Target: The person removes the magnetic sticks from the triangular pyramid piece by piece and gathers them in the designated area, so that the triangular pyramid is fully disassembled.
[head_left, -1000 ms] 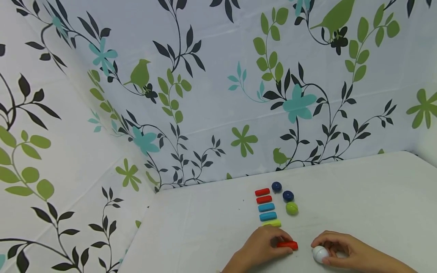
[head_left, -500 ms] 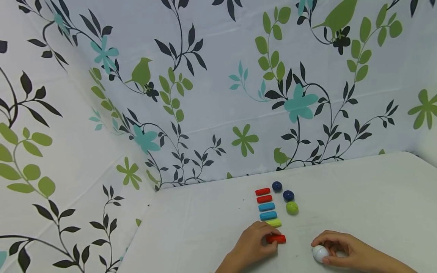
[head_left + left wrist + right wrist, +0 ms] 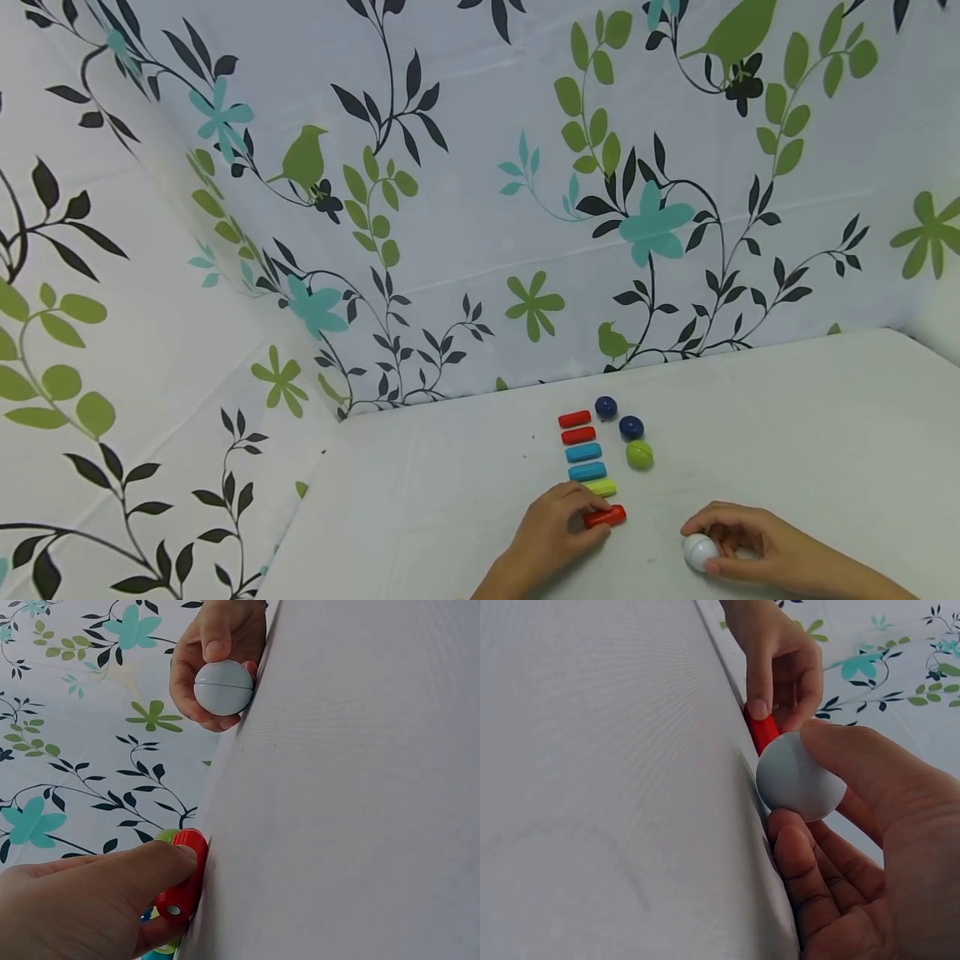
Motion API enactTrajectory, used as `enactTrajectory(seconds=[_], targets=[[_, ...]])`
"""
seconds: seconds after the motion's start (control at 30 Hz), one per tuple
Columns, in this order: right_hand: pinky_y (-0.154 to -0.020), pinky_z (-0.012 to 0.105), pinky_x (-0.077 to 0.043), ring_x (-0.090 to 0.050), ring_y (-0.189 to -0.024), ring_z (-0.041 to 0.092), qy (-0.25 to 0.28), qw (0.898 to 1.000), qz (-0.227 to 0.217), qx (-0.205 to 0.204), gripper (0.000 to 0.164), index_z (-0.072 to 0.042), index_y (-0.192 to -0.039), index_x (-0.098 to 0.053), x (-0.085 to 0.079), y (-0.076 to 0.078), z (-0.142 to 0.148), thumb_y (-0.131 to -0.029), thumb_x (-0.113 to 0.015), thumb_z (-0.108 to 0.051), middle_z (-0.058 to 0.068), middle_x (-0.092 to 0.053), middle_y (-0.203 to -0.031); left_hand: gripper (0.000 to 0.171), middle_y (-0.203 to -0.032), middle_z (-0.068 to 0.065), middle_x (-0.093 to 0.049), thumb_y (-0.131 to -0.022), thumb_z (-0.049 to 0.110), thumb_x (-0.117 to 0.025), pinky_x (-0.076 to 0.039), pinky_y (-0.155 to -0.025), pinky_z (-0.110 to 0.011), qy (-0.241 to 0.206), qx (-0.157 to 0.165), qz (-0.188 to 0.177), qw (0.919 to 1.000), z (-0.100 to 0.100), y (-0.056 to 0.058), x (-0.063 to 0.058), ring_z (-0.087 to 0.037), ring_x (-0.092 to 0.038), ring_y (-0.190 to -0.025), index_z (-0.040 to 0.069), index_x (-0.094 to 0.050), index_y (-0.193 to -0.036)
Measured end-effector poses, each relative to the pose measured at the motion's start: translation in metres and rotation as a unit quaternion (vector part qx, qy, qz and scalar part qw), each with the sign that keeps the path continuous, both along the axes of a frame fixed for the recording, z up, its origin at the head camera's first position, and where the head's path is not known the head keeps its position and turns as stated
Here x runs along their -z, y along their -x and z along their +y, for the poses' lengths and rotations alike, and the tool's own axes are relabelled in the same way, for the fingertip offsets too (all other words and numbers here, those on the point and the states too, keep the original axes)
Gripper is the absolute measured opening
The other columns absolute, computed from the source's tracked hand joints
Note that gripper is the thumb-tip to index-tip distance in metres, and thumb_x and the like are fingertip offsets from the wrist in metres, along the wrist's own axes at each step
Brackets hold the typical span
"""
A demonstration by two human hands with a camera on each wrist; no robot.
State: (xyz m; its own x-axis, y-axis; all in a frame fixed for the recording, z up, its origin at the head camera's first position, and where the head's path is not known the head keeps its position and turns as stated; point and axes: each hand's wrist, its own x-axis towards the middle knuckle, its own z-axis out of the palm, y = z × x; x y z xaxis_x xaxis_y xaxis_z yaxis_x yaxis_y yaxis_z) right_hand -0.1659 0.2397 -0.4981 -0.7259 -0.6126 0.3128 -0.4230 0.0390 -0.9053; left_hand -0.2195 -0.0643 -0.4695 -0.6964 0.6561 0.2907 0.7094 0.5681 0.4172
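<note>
My left hand (image 3: 555,529) pinches a short red rod (image 3: 606,517) between thumb and fingers at the table surface. In the left wrist view, that red rod (image 3: 184,874) shows a small silver dot at its end. Just beyond it, partly behind the fingers, lies a yellow-green rod (image 3: 602,487), the nearest in a column of rods. Farther right, my right hand (image 3: 757,546) holds a white ball (image 3: 700,552) low over the tabletop. A seam runs round this white ball (image 3: 223,686). Thumb and fingers grip it from the side in the right wrist view.
Beyond the left hand lie two blue rods (image 3: 587,471) and two red rods (image 3: 578,435). Beside them sit two dark blue balls (image 3: 632,427) and a green ball (image 3: 640,455). A patterned cloth (image 3: 465,208) rises behind the white table (image 3: 450,500).
My left hand has moved left and slightly away with the red rod, bringing it close below the yellow-green rod. The right hand keeps holding the white ball in nearly the same place.
</note>
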Motion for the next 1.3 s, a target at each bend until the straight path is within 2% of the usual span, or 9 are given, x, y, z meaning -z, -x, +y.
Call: enactTrajectory(seconds=[0.17,0.27,0.4,0.53,0.73,0.87,1.0,1.3], targets=[[-0.063,0.028,-0.049,-0.058,-0.084,0.013,0.014,1.0,0.014,-0.005,0.033,-0.002,-0.124,-0.058,-0.002,0.003,-0.001,-0.093,-0.055,0.009,-0.001,-0.062,-0.104,0.022,-0.101,0.014,-0.064,-0.088,0.025,-0.074,-0.045,-0.079,-0.009,0.0,-0.006,0.002,1.0,0.0,-0.001,0.0,0.005,-0.053,-0.087,0.021,-0.071,-0.109],[-0.063,0.026,-0.051,-0.06,-0.083,0.013,0.019,1.0,0.019,0.007,0.033,0.0,-0.124,-0.057,-0.003,0.004,-0.002,-0.093,-0.056,0.008,-0.001,-0.063,-0.109,0.022,-0.101,0.014,-0.064,-0.088,0.025,-0.074,-0.044,-0.079,-0.008,0.0,-0.004,0.009,1.0,0.0,-0.001,0.0,0.004,-0.053,-0.088,0.021,-0.071,-0.109],[-0.061,0.025,-0.051,-0.06,-0.081,0.012,0.004,0.998,0.04,0.053,0.032,0.002,-0.123,-0.057,-0.002,0.007,-0.004,-0.092,-0.06,0.005,-0.005,-0.063,-0.113,0.021,-0.102,0.013,-0.063,-0.088,0.024,-0.074,-0.044,-0.078,-0.007,-0.007,0.006,0.015,0.9998,0.002,-0.002,0.0,0.004,-0.053,-0.088,0.021,-0.071,-0.109],[-0.06,0.024,-0.05,-0.059,-0.08,0.01,-0.02,0.99,0.068,0.119,0.032,0.005,-0.12,-0.057,-0.001,0.011,-0.008,-0.089,-0.066,0.002,-0.01,-0.063,-0.111,0.021,-0.102,0.012,-0.062,-0.088,0.024,-0.073,-0.043,-0.078,-0.007,-0.01,0.011,0.012,0.9998,0.005,-0.002,0.0,0.003,-0.052,-0.088,0.021,-0.071,-0.109],[-0.061,0.021,-0.05,-0.057,-0.077,0.007,-0.046,0.979,0.06,0.191,0.033,0.005,-0.116,-0.06,-0.006,0.017,-0.016,-0.087,-0.071,-0.005,-0.011,-0.062,-0.099,0.021,-0.102,0.013,-0.061,-0.089,0.024,-0.073,-0.044,-0.078,-0.008,-0.007,0.009,-0.001,0.9999,0.009,-0.003,0.0,0.004,-0.052,-0.089,0.021,-0.071,-0.109],[-0.061,0.021,-0.049,-0.055,-0.074,0.006,-0.056,0.975,0.047,0.208,0.035,0.007,-0.117,-0.06,-0.008,0.021,-0.021,-0.087,-0.071,-0.007,-0.006,-0.062,-0.093,0.021,-0.102,0.013,-0.061,-0.089,0.024,-0.072,-0.044,-0.078,-0.008,-0.006,0.009,-0.007,0.9999,0.01,-0.002,0.001,0.005,-0.051,-0.089,0.022,-0.07,-0.11],[-0.058,0.022,-0.048,-0.054,-0.071,0.007,-0.052,0.973,0.053,0.218,0.035,0.008,-0.118,-0.06,-0.007,0.024,-0.025,-0.087,-0.071,-0.006,0.0,-0.061,-0.088,0.02,-0.102,0.013,-0.061,-0.089,0.025,-0.072,-0.043,-0.078,-0.007,-0.007,0.008,-0.002,0.9999,0.011,-0.003,0.002,0.004,-0.05,-0.09,0.022,-0.071,-0.109],[-0.056,0.021,-0.045,-0.052,-0.07,0.006,-0.049,0.967,0.077,0.24,0.032,0.004,-0.115,-0.062,-0.005,0.029,-0.029,-0.085,-0.072,-0.003,-0.005,-0.059,-0.087,0.021,-0.1,0.012,-0.06,-0.089,0.025,-0.072,-0.042,-0.077,-0.005,-0.009,0.009,0.011,0.9999,0.012,-0.004,0.002,0.004,-0.05,-0.089,0.02,-0.07,-0.11]])
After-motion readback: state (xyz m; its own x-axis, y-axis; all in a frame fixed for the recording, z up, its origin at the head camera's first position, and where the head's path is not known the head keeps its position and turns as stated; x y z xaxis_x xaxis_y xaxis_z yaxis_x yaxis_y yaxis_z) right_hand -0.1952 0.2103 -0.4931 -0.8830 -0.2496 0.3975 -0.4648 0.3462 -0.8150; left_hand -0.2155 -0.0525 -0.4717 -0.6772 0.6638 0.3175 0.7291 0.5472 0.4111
